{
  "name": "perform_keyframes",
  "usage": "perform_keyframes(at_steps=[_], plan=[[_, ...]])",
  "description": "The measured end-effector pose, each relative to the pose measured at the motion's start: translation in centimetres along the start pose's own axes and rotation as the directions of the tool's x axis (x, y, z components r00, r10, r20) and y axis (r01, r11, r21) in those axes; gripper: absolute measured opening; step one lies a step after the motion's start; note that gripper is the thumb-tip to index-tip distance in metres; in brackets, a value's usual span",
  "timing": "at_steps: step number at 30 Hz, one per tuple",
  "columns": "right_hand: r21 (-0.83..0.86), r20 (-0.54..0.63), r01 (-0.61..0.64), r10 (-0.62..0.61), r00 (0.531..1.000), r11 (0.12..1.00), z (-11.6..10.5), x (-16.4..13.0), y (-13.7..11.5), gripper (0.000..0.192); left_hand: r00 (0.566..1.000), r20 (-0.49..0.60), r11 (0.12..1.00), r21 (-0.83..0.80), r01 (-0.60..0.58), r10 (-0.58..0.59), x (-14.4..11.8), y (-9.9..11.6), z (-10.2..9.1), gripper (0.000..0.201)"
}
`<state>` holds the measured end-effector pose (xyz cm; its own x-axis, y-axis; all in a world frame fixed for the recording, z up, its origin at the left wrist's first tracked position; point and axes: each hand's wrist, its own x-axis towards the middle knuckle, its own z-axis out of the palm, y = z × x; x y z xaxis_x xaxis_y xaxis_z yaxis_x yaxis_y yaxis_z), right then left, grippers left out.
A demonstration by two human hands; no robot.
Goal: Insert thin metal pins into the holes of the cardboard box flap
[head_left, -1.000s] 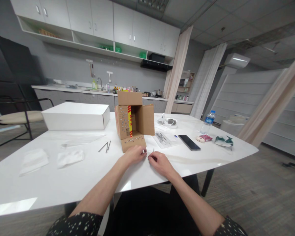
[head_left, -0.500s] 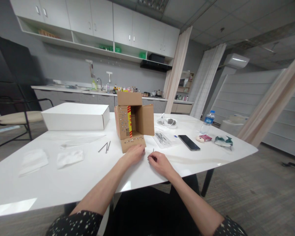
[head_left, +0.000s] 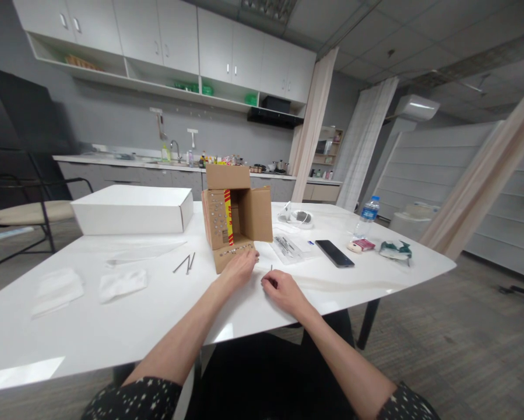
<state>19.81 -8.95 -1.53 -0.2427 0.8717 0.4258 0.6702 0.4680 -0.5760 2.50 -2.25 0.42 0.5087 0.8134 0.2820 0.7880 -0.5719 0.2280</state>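
Head view: left hand has crept onto the cardboard box flap, fingers spread; right hand beside it pinches a nail.

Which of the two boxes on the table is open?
The brown cardboard box by the left hand: flaps spread, studded with nails. The white box behind is closed.

The room is evenly and fairly brightly lit from overhead ceiling panels. The glossy white table throws back glare: a bright patch at its near left corner and a paler sheen along the near right edge. Shadows under the cardboard box are soft and faint. Wide-angle distortion bends the cabinets and curtains at the frame edges. Small far-counter items are too soft to make out.
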Motion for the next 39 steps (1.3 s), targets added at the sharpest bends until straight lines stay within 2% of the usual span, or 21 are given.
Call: perform_keyframes(at_steps=[2, 6, 9, 11, 17, 20, 39], plan=[[-0.002, 0.004, 0.001, -0.001, 1.000, 1.000, 0.0, 0.0, 0.0, 0.017, 1.000, -0.022, 1.000, 0.017, -0.009, 0.009, 0.0, 0.1, 0.1, 0.034], [-0.014, 0.004, 0.001, -0.001, 1.000, 1.000, 0.1, 0.1, 0.2, 0.017, 1.000, 0.007, 0.998, 0.050, -0.021, 0.021, 0.0, 0.1, 0.4, 0.033], [-0.020, 0.006, 0.004, -0.003, 1.000, 1.000, 0.2, 0.1, 0.3, 0.016, 0.999, -0.027, 0.999, 0.021, -0.025, 0.025, 0.1, 0.0, 0.6, 0.029], [-0.023, 0.006, 0.004, -0.004, 1.000, 1.000, 0.2, 0.1, 0.3, 0.016, 0.999, -0.043, 1.000, -0.005, 0.003, -0.003, 0.2, 0.0, 0.5, 0.026], [-0.018, 0.010, -0.002, 0.002, 1.000, 1.000, 0.1, 0.0, 0.0, 0.016, 0.991, 0.036, 0.991, -0.033, 0.129, -0.128, -0.1, 0.8, -0.6, 0.021], [-0.011, 0.010, -0.003, 0.003, 1.000, 1.000, 0.1, 0.0, 0.1, 0.016, 0.987, 0.034, 0.987, -0.018, 0.160, -0.159, -0.3, 1.0, -0.8, 0.020], [-0.017, 0.002, 0.006, -0.006, 1.000, 1.000, 0.2, 0.0, 0.3, 0.016, 0.990, 0.012, 0.987, 0.075, 0.143, -0.144, -0.2, 0.7, -0.7, 0.019]])
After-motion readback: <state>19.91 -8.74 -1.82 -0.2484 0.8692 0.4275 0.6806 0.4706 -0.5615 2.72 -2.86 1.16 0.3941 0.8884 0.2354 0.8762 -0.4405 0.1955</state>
